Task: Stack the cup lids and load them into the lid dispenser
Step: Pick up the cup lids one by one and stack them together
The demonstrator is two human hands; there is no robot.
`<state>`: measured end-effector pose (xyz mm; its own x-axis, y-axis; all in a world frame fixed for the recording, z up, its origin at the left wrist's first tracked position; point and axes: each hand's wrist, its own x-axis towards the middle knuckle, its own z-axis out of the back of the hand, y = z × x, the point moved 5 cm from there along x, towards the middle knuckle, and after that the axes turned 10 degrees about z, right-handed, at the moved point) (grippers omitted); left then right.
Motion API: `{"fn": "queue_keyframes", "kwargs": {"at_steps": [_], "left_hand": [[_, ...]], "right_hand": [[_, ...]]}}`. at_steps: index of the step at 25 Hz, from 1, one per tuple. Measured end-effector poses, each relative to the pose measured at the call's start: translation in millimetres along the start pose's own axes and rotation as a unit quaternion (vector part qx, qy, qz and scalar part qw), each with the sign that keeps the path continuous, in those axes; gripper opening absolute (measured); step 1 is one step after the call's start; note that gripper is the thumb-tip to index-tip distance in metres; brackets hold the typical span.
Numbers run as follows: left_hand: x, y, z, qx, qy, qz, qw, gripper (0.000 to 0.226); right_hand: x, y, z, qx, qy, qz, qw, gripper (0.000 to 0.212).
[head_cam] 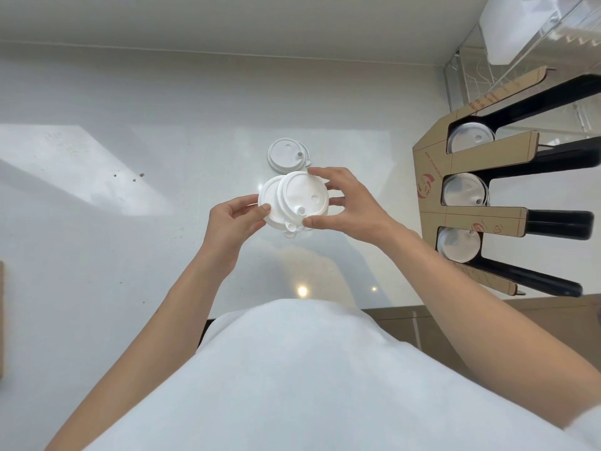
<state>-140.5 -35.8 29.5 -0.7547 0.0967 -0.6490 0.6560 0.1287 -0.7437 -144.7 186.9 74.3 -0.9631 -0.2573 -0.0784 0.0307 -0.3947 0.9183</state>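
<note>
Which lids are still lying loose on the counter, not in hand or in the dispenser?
The small pile of lids just beyond both hands. The held lids are gripped between the left hand and right hand; the others sit in the dispenser slots.

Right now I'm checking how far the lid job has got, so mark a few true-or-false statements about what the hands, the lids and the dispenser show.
1. Both hands hold white lids above the counter. True: the left hand and right hand grip the held lids.
2. The held lids are neatly aligned. False: they sit offset, overlapping.
3. More lids lie on the counter beyond the hands. True.
4. The dispenser stands to the person's left. False: it is on the right.
5. All dispenser slots are empty. False: three slots show lids.
</note>
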Motion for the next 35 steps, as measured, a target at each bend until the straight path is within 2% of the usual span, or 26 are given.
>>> {"fn": "queue_keyframes", "kwargs": {"at_steps": [10,15,18,22,29,35], "left_hand": [[-3.8,-7.4,-5.1,0.01,0.002,-0.007,1.0,0.04],[-8.4,-7.5,-8.9,0.012,0.01,-0.014,1.0,0.035],[-9.4,-10.1,-11.3,0.022,0.01,-0.017,1.0,0.045],[-6.6,-9.0,-11.0,0.027,-0.004,-0.009,1.0,0.071],[-6.5,-7.3,-11.4,0.024,0.021,-0.004,1.0,0.052],[-7.9,-7.4,-11.4,0.006,0.028,0.003,1.0,0.046]], "right_hand": [[-1.9,2.0,-5.6,0.132,0.019,-0.034,0.99,0.081],[-3.2,-0.1,-5.4,0.186,0.024,-0.043,0.981,0.069],[-1.4,2.3,-5.2,0.17,0.025,-0.033,0.985,0.065],[-0.3,4.4,-6.6,0.159,0.013,-0.03,0.987,0.065],[-2.8,-5.0,-4.4,0.173,-0.053,-0.066,0.981,0.049],[-5.1,-7.7,-6.3,0.174,-0.065,-0.079,0.979,0.046]]}}
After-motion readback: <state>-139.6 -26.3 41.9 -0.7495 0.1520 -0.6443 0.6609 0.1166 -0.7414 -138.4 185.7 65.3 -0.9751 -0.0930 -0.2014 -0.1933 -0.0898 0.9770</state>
